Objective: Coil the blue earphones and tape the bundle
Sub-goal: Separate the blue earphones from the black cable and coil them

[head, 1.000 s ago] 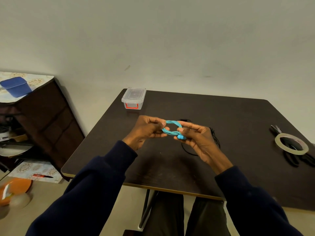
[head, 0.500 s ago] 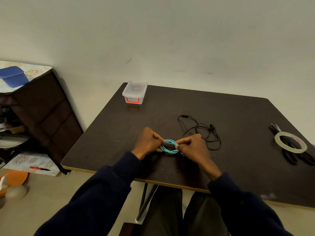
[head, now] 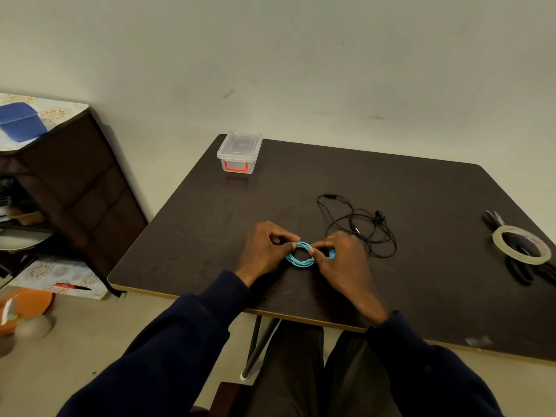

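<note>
The blue earphones (head: 301,257) are wound into a small ring, held low over the dark table (head: 421,266) near its front edge. My left hand (head: 266,248) pinches the ring's left side between thumb and fingers. My right hand (head: 343,260) pinches the right side, and a blue earbud shows by its fingers. A roll of clear tape (head: 522,244) lies at the table's right edge, far from both hands.
Loose black earphones (head: 361,225) lie just behind my right hand. Black-handled scissors (head: 517,266) sit under the tape roll. A clear lidded box with red clasps (head: 239,152) stands at the back left corner. A dark cabinet (head: 75,188) stands left of the table.
Both hands have come down and toward me with the blue coil, from above the table's middle to just over its front part. The black earphones, hidden before, are now uncovered.
</note>
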A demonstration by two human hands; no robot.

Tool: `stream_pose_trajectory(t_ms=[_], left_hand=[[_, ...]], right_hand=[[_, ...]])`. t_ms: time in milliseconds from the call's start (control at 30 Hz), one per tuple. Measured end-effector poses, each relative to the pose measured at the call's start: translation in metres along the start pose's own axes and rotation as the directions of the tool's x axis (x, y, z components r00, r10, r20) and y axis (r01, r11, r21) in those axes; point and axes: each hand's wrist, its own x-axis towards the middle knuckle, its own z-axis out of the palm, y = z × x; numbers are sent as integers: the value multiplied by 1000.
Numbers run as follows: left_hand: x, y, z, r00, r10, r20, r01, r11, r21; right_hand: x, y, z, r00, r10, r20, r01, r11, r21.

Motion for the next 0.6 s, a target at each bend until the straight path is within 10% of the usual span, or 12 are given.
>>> stream_pose_trajectory(t_ms=[600], left_hand=[[-1,-5,-2,999,-41,26,44,988,-149]], right_hand=[[-3,10,-10,996,-84,-11,85,984,159]])
